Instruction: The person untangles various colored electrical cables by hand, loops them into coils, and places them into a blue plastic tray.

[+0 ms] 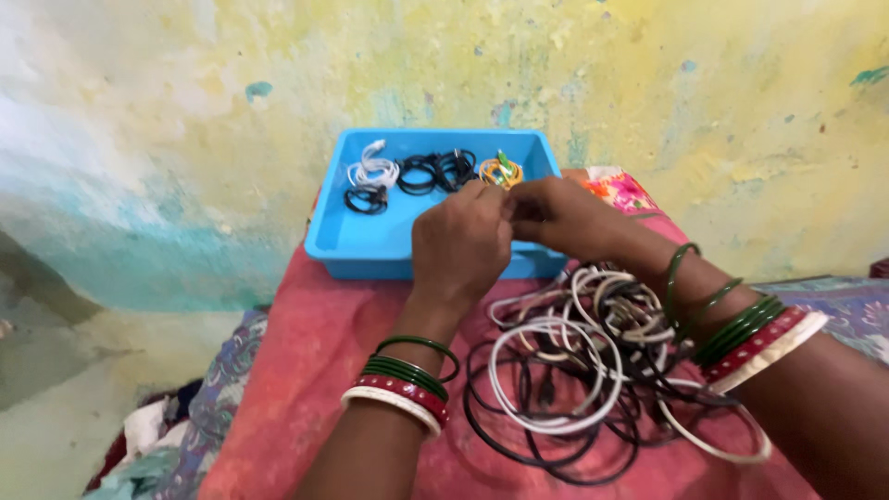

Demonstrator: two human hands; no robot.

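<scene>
My left hand (460,243) and my right hand (562,215) meet fingertip to fingertip over the near edge of a blue plastic tray (352,243). Whatever they pinch between them is hidden by the fingers. Both wrists carry green, red and white bangles. Inside the tray lie a coiled white cable (372,170), two coiled black cables (437,171), a small black coil (367,199) and an orange-and-green coil (501,169). Below my hands a loose tangle of white and black cables (565,380) lies on a red cloth (306,370).
The red cloth covers a low surface against a peeling yellow and teal wall (185,111). A floral patterned cloth (619,190) sits right of the tray. Crumpled fabrics (157,435) lie at the lower left; a patterned bedspread (857,310) at right.
</scene>
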